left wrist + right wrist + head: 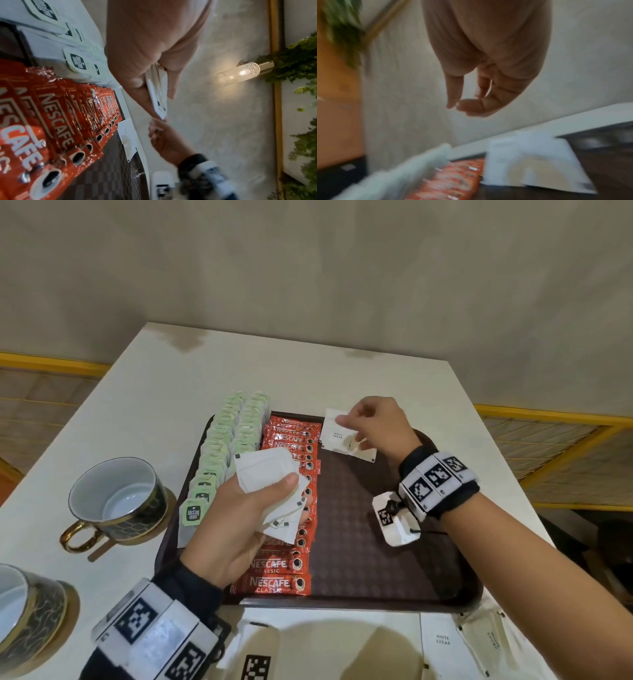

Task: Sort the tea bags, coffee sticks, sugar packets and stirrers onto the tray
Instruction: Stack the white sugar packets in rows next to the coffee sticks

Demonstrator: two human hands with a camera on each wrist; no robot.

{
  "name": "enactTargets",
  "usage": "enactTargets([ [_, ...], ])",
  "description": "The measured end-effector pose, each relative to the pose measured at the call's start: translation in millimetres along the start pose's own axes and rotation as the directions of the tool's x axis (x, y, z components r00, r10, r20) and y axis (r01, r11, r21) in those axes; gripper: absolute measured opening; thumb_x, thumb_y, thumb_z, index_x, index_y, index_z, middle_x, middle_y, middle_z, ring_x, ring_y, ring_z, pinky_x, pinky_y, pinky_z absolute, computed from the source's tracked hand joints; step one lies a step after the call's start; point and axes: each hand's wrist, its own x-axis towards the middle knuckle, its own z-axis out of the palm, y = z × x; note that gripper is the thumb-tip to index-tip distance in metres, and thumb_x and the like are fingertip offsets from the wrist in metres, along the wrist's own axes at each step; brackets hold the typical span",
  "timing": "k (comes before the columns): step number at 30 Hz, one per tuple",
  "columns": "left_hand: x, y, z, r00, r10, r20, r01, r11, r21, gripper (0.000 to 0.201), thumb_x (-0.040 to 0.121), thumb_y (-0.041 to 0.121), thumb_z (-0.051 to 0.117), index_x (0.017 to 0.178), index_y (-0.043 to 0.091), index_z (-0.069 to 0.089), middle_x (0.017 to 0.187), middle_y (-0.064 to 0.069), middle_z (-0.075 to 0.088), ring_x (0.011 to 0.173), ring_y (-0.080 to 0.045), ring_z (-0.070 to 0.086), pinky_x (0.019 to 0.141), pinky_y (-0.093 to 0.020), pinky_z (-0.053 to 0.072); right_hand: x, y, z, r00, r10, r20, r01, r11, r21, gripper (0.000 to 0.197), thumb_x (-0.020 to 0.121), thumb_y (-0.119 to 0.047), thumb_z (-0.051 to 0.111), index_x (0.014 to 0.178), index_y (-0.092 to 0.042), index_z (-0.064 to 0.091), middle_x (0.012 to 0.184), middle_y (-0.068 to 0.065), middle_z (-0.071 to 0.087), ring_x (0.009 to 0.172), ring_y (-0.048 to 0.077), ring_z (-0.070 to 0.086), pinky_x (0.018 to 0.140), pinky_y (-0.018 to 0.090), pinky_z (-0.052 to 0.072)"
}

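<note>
Sugar packets [337,436] are lying at the far edge of the tray [383,542], just right of the coffee sticks [294,494], two or three overlapping, one reading "white sugar". The right hand [373,426] is hovering over them w/ thumb and forefinger tips close together; in the right wrist view the fingertips [453,100] are nearly meeting w/ nothing between them, packets below and apart. That view is blurred. The left hand [239,525] is gripping a fanned stack of sugar packets [270,477], thumb on top, above the coffee sticks near the tray's middle. The left wrist view is showing the stack [157,94] pinched between thumb and fingers. Coffee sticks are running in an overlapping column from far edge to near edge of the tray. Tea bags [222,450] are standing in two rows along the tray's left edge. More sugar packets [455,645] are lying on the worktop [164,392] at its near edge, right of centre. Two cups [118,501] are sitting on saucers at the worktop's left edge.
</note>
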Motion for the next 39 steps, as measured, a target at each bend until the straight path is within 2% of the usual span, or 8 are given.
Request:
enactTargets([
  [3,2,0,4,0.999,0.042,0.004,-0.042,0.996,0.083,0.035,0.077,0.006,0.072,0.112,0.008,0.068,0.100,-0.013,0.075,0.088,-0.029,0.073,0.073,-0.039,0.061,-41,-39,8,0.932,-0.079,0.353,0.056,0.996,0.076,0.035,0.083,-0.036,0.075,0.090,-0.003,0.067,0.077,0.004,0.063,0.063,0.012,0.059,0.048,0.022,0.048],
  [6,1,1,7,0.996,0.082,0.025,-0.085,0.987,0.134,0.044,0.072,0.004,0.075,0.115,0.011,0.067,0.102,-0.011,0.075,0.091,-0.029,0.073,0.080,-0.042,0.058,-62,-54,18,0.857,-0.147,0.494,0.140,0.989,0.050,0.034,0.075,-0.028,0.082,0.091,-0.003,0.064,0.072,0.007,0.056,0.059,0.011,0.051,0.044,0.021,0.041],
  [11,-4,6,5,0.990,0.078,0.120,-0.097,0.982,0.160,0.052,0.070,0.005,0.075,0.120,0.013,0.064,0.108,-0.010,0.074,0.098,-0.027,0.071,0.082,-0.040,0.059,-62,-52,18,0.860,-0.139,0.491,0.105,0.990,0.096,0.026,0.073,-0.007,0.082,0.091,-0.009,0.063,0.076,0.013,0.057,0.065,0.019,0.055,0.046,0.022,0.047],
  [15,-7,13,1,0.978,-0.011,0.209,0.014,1.000,-0.010,0.043,0.080,0.013,0.061,0.123,0.011,0.061,0.115,-0.012,0.071,0.100,-0.024,0.071,0.080,-0.035,0.059,-66,-48,9,0.879,-0.124,0.460,0.046,0.983,0.176,0.028,0.078,0.002,0.076,0.103,-0.005,0.064,0.073,0.005,0.063,0.059,0.012,0.060,0.048,0.021,0.048],
  [22,-10,12,1,0.984,0.005,0.178,-0.004,1.000,-0.004,0.031,0.093,0.002,0.052,0.121,0.011,0.060,0.111,-0.011,0.073,0.095,-0.025,0.072,0.070,-0.036,0.062,-78,-37,1,0.913,-0.100,0.396,-0.011,0.963,0.269,0.024,0.083,0.003,0.070,0.106,0.003,0.064,0.101,0.034,0.061,0.082,0.027,0.067,0.057,0.021,0.057],
  [27,-13,10,-3,0.988,0.045,0.145,-0.052,0.998,0.041,0.038,0.084,0.008,0.063,0.122,0.012,0.062,0.112,-0.014,0.072,0.094,-0.030,0.071,0.082,-0.043,0.058,-81,-28,-27,0.952,-0.055,0.300,-0.031,0.961,0.274,0.010,0.088,0.004,0.064,0.097,0.000,0.067,0.090,0.011,0.069,0.076,0.012,0.072,0.062,0.021,0.057],
  [33,-15,10,-1,0.987,0.115,0.110,-0.116,0.993,0.003,0.033,0.085,0.000,0.065,0.116,0.010,0.065,0.104,-0.011,0.074,0.080,-0.023,0.073,0.062,-0.033,0.061,-93,-34,-41,0.960,-0.025,0.278,-0.118,0.866,0.486,0.006,0.091,0.002,0.058,0.087,-0.002,0.060,0.092,0.012,0.072,0.083,0.018,0.073,0.063,0.024,0.059],
  [39,-18,2,5,0.982,0.156,0.106,-0.160,0.987,0.023,0.040,0.081,0.000,0.067,0.119,0.010,0.065,0.109,-0.010,0.074,0.094,-0.027,0.072,0.065,-0.031,0.060,-113,-38,-5,0.937,-0.101,0.335,-0.054,0.904,0.425,0.002,0.088,0.002,0.064,0.089,0.001,0.064,0.101,0.023,0.070,0.090,0.027,0.072,0.080,0.040,0.059],
])
